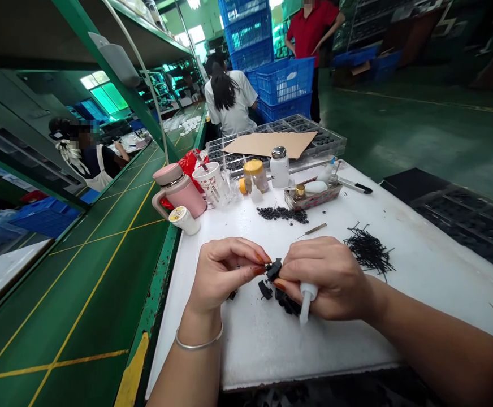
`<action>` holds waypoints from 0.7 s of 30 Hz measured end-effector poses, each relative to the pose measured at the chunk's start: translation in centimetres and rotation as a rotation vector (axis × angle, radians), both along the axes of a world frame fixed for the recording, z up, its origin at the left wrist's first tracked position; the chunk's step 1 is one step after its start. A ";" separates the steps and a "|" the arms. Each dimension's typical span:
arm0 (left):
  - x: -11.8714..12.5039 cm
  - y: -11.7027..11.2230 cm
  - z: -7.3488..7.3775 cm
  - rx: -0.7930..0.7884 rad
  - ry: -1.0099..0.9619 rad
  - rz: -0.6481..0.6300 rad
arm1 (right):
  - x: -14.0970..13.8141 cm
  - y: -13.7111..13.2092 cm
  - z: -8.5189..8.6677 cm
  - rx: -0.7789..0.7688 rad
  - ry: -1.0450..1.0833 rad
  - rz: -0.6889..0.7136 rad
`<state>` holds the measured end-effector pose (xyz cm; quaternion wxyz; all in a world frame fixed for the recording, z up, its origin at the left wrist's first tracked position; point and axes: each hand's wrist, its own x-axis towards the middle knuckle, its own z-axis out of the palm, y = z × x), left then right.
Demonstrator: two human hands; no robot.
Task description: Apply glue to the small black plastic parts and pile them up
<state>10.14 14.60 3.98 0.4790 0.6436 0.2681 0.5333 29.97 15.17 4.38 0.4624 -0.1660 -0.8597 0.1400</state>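
Note:
My left hand [229,270], with a silver bangle at the wrist, has its thumb and forefinger pinched at the edge of a small black plastic part [274,269]. Whatever sits between those fingertips is too small to name. My right hand [325,274] grips the same black part between thumb and forefinger. Its curled fingers also hold a squeeze bottle with a white nozzle [306,302] pointing down toward me; the bottle's body is hidden in the palm. Under the hands lie a loose black piece [266,290] and a pile of similar black parts [286,303], partly covered.
On the white tabletop [238,350] lie small black rings [282,215], thin black pins [369,250] and a thin-tipped tool [312,230]. Behind stand a pink mug [182,192], a white pump bottle [279,169] and a small tray [314,196]. A green conveyor [89,282] runs left; people are beyond.

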 end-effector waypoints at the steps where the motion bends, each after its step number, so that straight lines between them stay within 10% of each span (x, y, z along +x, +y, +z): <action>1: 0.0 0.0 0.0 -0.004 0.001 0.004 | 0.0 0.0 0.0 0.000 0.003 -0.007; 21: 0.3 0.6 -0.4 -0.285 0.094 -0.010 | -0.1 0.4 -0.8 0.043 -0.029 -0.121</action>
